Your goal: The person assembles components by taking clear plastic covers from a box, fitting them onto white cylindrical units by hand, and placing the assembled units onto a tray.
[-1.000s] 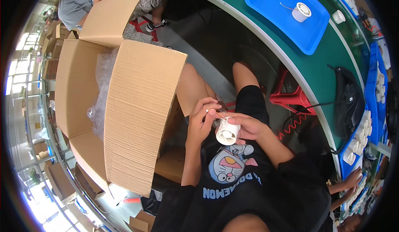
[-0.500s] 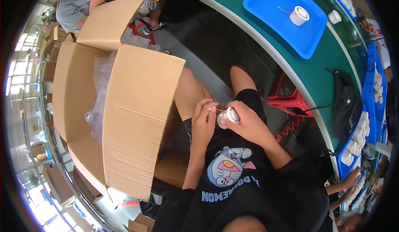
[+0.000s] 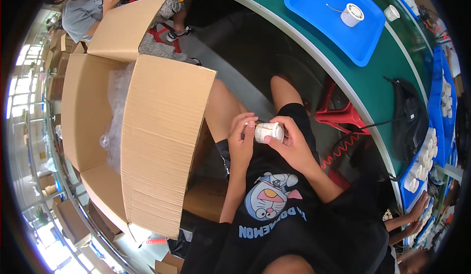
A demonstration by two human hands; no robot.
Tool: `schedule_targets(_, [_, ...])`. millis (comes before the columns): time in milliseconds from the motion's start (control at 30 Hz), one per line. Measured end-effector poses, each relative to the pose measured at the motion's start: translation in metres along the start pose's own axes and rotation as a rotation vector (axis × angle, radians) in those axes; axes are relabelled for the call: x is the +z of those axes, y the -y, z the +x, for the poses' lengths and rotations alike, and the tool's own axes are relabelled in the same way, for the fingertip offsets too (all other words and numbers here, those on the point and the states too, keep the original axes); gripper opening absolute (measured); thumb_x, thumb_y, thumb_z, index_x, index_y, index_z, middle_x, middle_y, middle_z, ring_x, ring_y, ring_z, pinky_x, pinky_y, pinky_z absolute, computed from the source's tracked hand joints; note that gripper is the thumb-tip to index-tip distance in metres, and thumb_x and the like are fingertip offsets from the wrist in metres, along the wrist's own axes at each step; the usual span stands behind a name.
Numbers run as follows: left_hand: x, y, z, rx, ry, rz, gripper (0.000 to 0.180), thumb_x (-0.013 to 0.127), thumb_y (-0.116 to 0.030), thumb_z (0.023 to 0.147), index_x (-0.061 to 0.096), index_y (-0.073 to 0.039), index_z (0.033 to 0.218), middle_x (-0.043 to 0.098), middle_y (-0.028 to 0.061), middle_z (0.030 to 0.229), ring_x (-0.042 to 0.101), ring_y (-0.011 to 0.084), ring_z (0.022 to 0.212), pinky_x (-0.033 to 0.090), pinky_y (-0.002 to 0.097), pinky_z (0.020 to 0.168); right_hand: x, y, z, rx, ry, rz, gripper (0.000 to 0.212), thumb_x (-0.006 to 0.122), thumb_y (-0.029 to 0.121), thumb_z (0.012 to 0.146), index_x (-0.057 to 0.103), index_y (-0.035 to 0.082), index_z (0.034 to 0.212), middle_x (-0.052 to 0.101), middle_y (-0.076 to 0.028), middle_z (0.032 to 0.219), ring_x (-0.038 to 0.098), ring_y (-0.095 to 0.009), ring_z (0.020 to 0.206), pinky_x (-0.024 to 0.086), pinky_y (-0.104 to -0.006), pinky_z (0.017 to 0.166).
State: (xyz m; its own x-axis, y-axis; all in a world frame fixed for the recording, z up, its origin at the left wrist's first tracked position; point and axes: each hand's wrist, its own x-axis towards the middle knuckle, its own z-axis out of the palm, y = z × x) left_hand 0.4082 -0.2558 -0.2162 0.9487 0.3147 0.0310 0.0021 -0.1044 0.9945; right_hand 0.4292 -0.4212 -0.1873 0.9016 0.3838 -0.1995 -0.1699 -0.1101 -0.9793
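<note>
Over the seated person's lap, the right hand [image 3: 293,149] was curled around a white cylinder [image 3: 269,132], its thumb and fingers closed in on the sides, while the left hand [image 3: 243,139] had its thumb and fingertips drawn together at the end of a thin wire [image 3: 264,127] by the part's left side. Ahead and to the right of the hands, well apart from them, a green desk [image 3: 375,85] curved round with a pale edge; it bore a blue tray [image 3: 304,6] with a second white part [image 3: 352,15] upright in it, and a small white cup [image 3: 392,13] just beyond the tray. Farther right of the hands lay a black bag [image 3: 409,119], next to a blue bin [image 3: 405,195] crowded with white pieces. Under the desk's edge, right of the hands, stood a red stool [image 3: 338,114] over dark floor. Near the hands on their left rose a tall cardboard box [image 3: 164,141], flaps spread, with clear plastic [image 3: 117,117] inside. Beyond it sat a co-worker [image 3: 81,18] in grey, and at the far left bright windows [image 3: 20,90] lit the room
</note>
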Motion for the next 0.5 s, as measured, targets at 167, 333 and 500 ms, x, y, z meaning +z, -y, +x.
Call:
schedule_targets(167, [-0.008,-0.001,0.004,0.019,0.053,0.017,0.016,0.056,-0.01,0.097,0.067,0.001,0.102,0.062,0.0116,0.114,0.06,0.018,0.098,0.048,0.0278,0.083,0.003,0.006,0.0,0.061,0.029,0.185,0.039,0.067,0.004,0.09,0.048,0.004,0.124,0.056,-0.006,0.108,0.057,-0.012,0.1,0.05,-0.0249,0.083])
schedule_targets(333, [0.001,0.004,0.001,-0.031,-0.02,-0.175,0.016,0.056,-0.009,0.098,0.065,0.003,0.102,0.061,0.0133,0.115,0.058,0.0188,0.104,0.045,0.0295,0.091,0.007,0.008,0.001,0.109,-0.009,0.488,0.036,0.067,0.002,0.09,0.051,0.003,0.123,0.056,-0.006,0.114,0.056,-0.014,0.11,0.048,-0.0279,0.093])
schedule_targets(500, [0.005,-0.004,-0.005,-0.022,-0.102,-0.181,0.016,0.054,-0.009,0.098,0.064,0.002,0.104,0.06,0.0134,0.117,0.058,0.0193,0.106,0.045,0.0302,0.094,0.007,0.008,0.001,0.075,0.039,0.549,0.049,0.068,0.001,0.089,0.047,0.003,0.133,0.055,-0.008,0.126,0.055,-0.015,0.115,0.045,-0.0294,0.098])
